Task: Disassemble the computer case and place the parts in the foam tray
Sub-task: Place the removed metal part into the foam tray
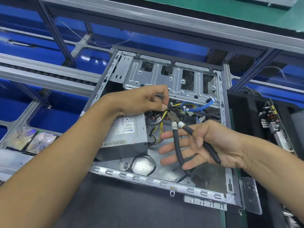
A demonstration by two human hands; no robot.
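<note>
Computer case [164, 176] lies open on its side on the dark bench, near its far edge. My left hand [141, 101] pinches the cable bundle [166, 111] between thumb and forefinger. My right hand [205, 143] holds the pliers [179, 139], handles spread, fingers mostly straight, one handle across the palm under the thumb; the pliers' jaws are at the bundle. Power supply [125, 139] sits in the case's left side. Foam tray [243, 112] at the bench's right edge holds a circuit board [276, 127].
</note>
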